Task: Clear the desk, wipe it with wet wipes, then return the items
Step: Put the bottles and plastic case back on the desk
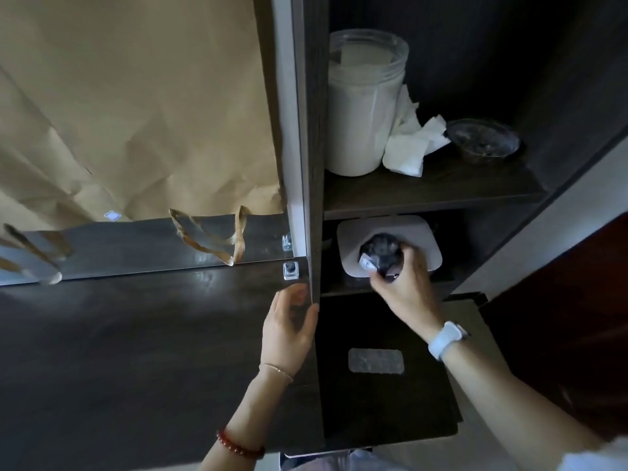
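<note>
My right hand (402, 282) reaches into the lower shelf compartment and is closed on a small dark round object with a white tag (380, 254). The object sits over a white flat box (424, 239) on that shelf. My left hand (289, 326) rests against the vertical shelf panel (314, 164) at the desk's right end, thumb around its front edge. The dark wooden desk (136, 351) spreads to the left, glossy and bare. On the upper shelf stand a clear jar of white material (363, 107) and crumpled white wipes (411, 141).
A brown paper bag (136, 107) with flat handles hangs over the mirror strip (136, 246) behind the desk. A dark round bowl (482, 141) sits on the upper shelf. A dark box with a clear window (377, 360) lies below the shelves.
</note>
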The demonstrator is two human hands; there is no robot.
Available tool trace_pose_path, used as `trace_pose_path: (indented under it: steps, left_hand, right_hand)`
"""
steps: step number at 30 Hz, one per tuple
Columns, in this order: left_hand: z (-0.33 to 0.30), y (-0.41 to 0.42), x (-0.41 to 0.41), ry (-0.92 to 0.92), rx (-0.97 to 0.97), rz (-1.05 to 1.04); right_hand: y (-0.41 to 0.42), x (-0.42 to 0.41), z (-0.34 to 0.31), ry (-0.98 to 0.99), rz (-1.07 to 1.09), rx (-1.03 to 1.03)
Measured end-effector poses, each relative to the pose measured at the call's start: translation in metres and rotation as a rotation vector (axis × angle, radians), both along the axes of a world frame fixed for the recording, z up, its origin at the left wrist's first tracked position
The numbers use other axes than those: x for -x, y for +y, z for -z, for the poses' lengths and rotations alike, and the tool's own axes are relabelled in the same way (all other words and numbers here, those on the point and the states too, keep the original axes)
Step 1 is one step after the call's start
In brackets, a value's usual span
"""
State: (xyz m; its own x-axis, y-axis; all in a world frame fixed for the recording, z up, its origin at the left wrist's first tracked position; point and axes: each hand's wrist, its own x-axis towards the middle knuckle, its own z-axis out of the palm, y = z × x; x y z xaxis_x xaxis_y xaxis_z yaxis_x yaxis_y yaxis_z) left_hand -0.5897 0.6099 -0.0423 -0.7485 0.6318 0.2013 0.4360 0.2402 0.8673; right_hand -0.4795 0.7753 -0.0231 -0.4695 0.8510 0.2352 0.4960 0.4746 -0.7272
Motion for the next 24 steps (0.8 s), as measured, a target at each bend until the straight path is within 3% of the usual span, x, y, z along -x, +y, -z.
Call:
trace_pose_path:
  steps: [7,15,19,21,24]
  left_hand:
    - [0.006,-0.017,0.003,-0.181,0.110,0.444]
    - [0.005,-0.038,0.032,-0.052,0.196,0.470]
    - [0.007,-0.047,0.035,0.032,0.132,0.383]
    - [0.013,-0.050,0.036,0.013,0.109,0.324]
    - [0.028,-0.050,0.049,-0.057,0.115,0.156]
  right_hand:
    - [-0.058,-0.039,0.010,-0.144,-0.538,0.098]
    - [-0.076,-0.012,0.006,-0.150,-0.597,0.181]
    - [-0.081,0.000,0.008,-0.203,-0.685,0.232]
    - [-0.080,0.004,0.007,-0.191,-0.696,0.131]
    - [-0.066,0.003,0.009,-0.066,-0.417,-0.285]
